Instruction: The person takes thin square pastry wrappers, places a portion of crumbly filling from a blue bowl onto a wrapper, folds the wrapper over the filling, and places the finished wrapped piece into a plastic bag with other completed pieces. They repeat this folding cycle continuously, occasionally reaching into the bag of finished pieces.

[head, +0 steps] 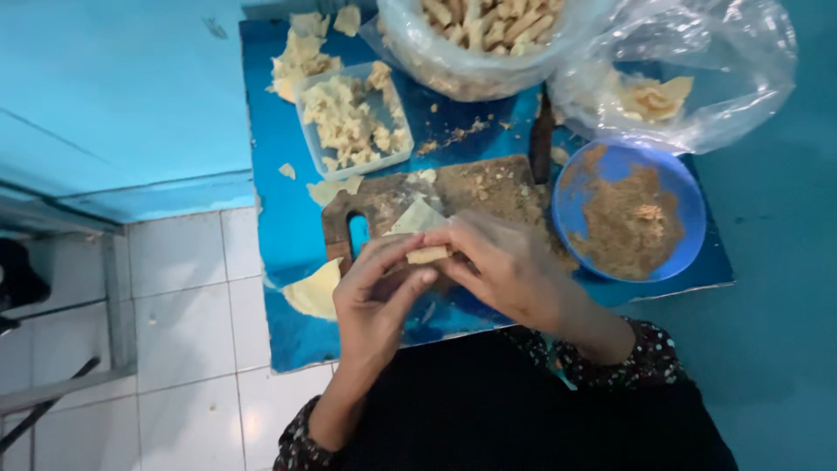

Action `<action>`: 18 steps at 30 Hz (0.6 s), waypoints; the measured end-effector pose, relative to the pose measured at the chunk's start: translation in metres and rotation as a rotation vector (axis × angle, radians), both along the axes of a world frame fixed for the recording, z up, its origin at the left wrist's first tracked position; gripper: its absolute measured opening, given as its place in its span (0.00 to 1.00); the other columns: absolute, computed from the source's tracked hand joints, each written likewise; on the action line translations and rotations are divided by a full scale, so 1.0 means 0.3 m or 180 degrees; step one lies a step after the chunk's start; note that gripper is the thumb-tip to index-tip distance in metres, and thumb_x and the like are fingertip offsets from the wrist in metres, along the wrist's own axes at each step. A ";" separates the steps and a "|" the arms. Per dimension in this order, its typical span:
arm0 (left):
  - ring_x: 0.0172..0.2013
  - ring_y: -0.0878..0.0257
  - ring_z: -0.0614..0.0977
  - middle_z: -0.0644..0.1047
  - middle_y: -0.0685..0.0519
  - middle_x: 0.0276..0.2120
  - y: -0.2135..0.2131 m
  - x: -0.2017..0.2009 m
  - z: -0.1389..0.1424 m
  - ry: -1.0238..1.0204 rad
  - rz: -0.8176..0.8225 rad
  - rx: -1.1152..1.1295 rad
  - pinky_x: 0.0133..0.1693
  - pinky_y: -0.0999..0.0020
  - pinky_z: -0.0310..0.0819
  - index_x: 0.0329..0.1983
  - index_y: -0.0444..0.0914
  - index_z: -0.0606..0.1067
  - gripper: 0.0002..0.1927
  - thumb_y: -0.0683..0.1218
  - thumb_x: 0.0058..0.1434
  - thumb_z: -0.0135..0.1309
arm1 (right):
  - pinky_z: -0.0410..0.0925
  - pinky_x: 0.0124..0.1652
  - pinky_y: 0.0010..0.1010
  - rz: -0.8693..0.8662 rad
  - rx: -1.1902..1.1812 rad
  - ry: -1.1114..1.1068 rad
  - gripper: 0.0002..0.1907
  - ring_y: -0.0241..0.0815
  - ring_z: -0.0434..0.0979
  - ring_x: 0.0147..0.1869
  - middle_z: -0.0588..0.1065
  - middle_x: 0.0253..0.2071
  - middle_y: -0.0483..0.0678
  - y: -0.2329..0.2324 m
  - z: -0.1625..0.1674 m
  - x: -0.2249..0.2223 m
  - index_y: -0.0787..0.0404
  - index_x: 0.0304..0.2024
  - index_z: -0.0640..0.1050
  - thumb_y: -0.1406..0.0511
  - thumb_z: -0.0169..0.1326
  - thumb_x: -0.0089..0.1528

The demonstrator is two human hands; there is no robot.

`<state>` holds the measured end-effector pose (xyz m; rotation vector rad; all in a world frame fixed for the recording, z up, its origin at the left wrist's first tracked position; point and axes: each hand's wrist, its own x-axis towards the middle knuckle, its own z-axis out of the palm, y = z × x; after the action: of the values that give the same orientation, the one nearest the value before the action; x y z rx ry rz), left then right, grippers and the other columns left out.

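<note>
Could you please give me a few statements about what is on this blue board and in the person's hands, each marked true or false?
1. Both the left hand and the right hand hold a small pale rolled pastry piece. True.
2. The round blue plastic bowl holds clear water. False: it holds brown crumbly filling.
3. The brown wooden cutting board lies beneath the hands. True.
4. The clear rectangular plastic tub is empty. False: it holds pale pastry scraps.
5. The clear plastic bag of pale pastry sticks lies at the far side of the blue board. True.
</note>
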<state>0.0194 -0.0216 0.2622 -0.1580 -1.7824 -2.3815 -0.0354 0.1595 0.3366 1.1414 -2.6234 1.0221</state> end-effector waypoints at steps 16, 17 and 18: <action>0.46 0.61 0.82 0.79 0.45 0.47 0.064 0.002 -0.056 -0.0204 0.0054 0.0386 0.49 0.70 0.79 0.46 0.28 0.80 0.12 0.30 0.59 0.61 | 0.76 0.50 0.29 0.0379 -0.2273 -0.3162 0.11 0.38 0.82 0.50 0.81 0.46 0.52 0.159 -0.259 -0.060 0.69 0.49 0.80 0.75 0.60 0.63; 0.47 0.62 0.82 0.78 0.46 0.47 0.069 0.003 -0.049 -0.0170 0.0077 0.0298 0.49 0.70 0.79 0.46 0.29 0.80 0.13 0.30 0.58 0.62 | 0.75 0.50 0.28 0.0401 -0.2204 -0.3188 0.11 0.37 0.82 0.50 0.80 0.46 0.51 0.165 -0.258 -0.066 0.69 0.47 0.81 0.75 0.61 0.62; 0.47 0.62 0.82 0.79 0.46 0.47 0.074 0.002 -0.042 -0.0083 0.0118 0.0122 0.48 0.70 0.79 0.45 0.29 0.81 0.12 0.30 0.58 0.62 | 0.74 0.49 0.27 0.0425 -0.2131 -0.3216 0.11 0.36 0.81 0.50 0.80 0.46 0.50 0.171 -0.254 -0.071 0.69 0.46 0.81 0.75 0.62 0.61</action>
<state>0.0200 0.0007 0.2496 -0.0888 -1.7337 -2.4008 -0.0568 0.2108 0.2605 0.7122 -2.3074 2.7876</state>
